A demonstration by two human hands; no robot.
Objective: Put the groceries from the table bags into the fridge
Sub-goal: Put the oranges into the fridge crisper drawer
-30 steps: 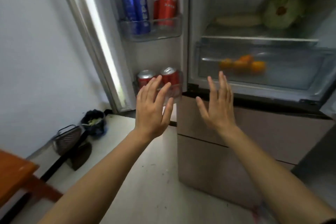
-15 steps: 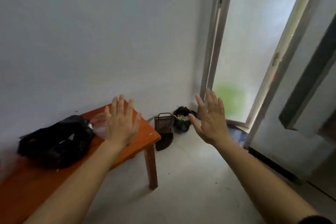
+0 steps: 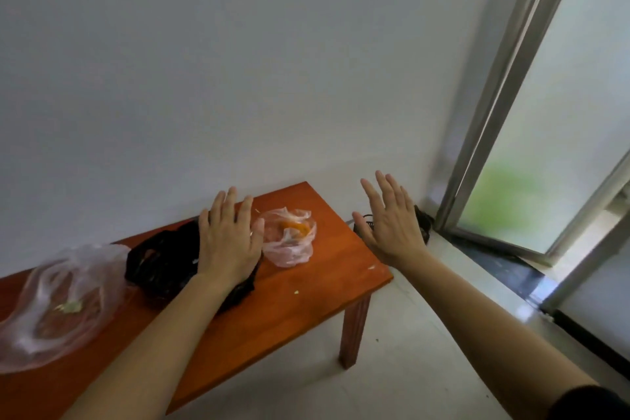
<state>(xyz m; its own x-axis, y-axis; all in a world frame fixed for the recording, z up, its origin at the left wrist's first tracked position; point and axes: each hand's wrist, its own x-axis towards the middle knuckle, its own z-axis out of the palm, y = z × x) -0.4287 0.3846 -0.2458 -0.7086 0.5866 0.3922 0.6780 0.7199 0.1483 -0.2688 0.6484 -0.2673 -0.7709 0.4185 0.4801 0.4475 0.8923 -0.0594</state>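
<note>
Your bench [image 3: 306, 310] carries three bags, so unloading seems unfinished. The large clear bag [image 3: 58, 300], blurred and cut off at left, looks nearly empty. The black bag [image 3: 160, 262] hides its contents, and the small clear bag [image 3: 289, 239] holds something orange. Your left hand [image 3: 228, 242] and right hand [image 3: 392, 225] are flat, fingers spread, holding nothing. No fridge shows.

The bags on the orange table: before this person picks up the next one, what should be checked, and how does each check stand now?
1. Empty left hand: ok, fingers straight, holding nothing.
2. Empty right hand: ok, open, past the table end.
3. Reachable pink bag: ok, lies between the hands, something orange inside.
4. Contents of black bag: cannot tell, opaque, partly behind left hand.
5. Contents of clear bag: cannot tell, blurred.
</note>
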